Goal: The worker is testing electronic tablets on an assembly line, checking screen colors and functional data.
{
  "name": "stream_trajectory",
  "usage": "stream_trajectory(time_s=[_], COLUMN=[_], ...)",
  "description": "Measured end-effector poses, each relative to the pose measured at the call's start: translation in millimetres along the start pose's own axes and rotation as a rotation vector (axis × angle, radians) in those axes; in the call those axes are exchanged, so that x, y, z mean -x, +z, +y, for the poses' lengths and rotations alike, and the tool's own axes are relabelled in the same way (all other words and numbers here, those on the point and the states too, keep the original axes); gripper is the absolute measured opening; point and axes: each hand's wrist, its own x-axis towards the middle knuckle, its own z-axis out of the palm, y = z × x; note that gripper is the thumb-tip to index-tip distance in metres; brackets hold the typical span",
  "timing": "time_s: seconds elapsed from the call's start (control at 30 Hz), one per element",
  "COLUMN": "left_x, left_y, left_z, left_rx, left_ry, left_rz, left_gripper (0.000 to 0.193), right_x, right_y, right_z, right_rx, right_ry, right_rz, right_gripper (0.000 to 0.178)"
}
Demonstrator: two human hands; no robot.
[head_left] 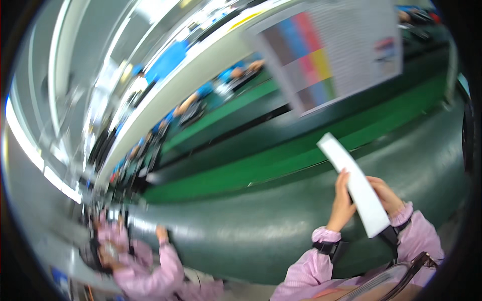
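A long, narrow white piece (359,189), flat-faced with straight edges, is held tilted above the dark green worktop. It looks like a slim box or strip, but I cannot tell which. My left hand (342,204) grips its left edge near the middle, fingers pointing up along it. On the opposite edge my right hand (386,195) is wrapped round it, with part of the fingers hidden behind the white piece. Both forearms wear pink sleeves with black wrist straps.
Beyond the worktop (241,231) runs a bright green conveyor belt (241,183). A sheet with coloured blocks (351,55) hangs above it. At the left, a co-worker in pink (150,271) reaches onto the worktop. Across the line, blurred people handle dark items.
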Motion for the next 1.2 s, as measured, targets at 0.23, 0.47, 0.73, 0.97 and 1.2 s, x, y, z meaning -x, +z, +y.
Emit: stream_trajectory(time_s=[0.23,0.47,0.73,0.97,1.2], left_x=[5,6,5,3,2], left_y=[-4,-1,-6,-10,-12], left_z=[7,-1,4,11,12], left_rx=[0.068,0.094,0.1,0.118,0.151], left_ry=[0.014,0.015,-0.009,-0.031,-0.131], left_rz=[0.021,-0.049,-0.021,-0.056,-0.128], left_gripper=[0.074,0.069,0.071,0.075,0.076], right_x=[12,4,6,2,2], right_y=[28,12,17,3,3], right_z=[-6,7,3,1,0], right_rx=[0.268,0.477,0.326,0.087,0.094], right_ry=[-0.01,-0.182,-0.064,0.023,0.015], right_rz=[0.152,0.134,0.169,0.075,0.043], right_gripper=[0.028,0.029,0.029,0.032,0.029])
